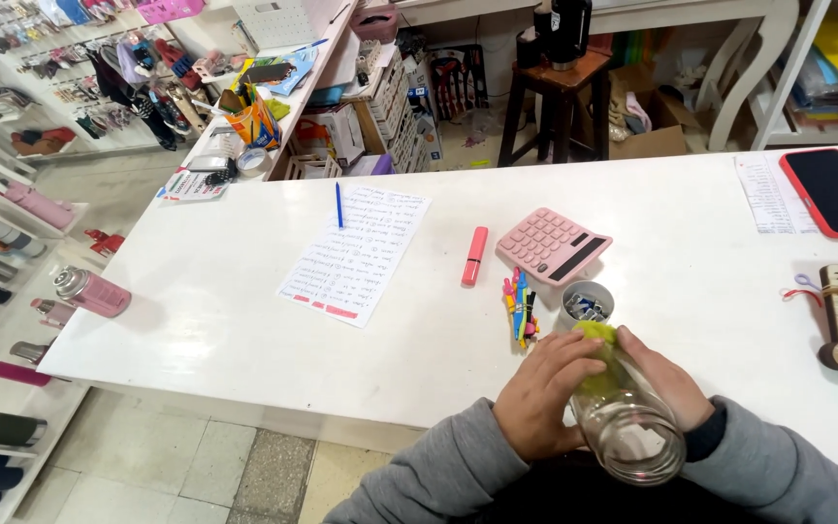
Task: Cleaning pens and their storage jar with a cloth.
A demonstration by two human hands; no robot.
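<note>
So both hands are wrapped round a clear glass jar point(629, 427), open mouth facing the camera: left hand point(542, 393) pressing a yellow-green cloth point(601, 364) on its base, right hand point(666, 378) cupping the far side. Wiping looks underway; can't tell how much is left.

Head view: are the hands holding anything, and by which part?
Yes. Both hands hold a clear glass jar, lying on its side with its open mouth toward the camera. The left hand and right hand grip its far end, where a yellow-green cloth sits.
</note>
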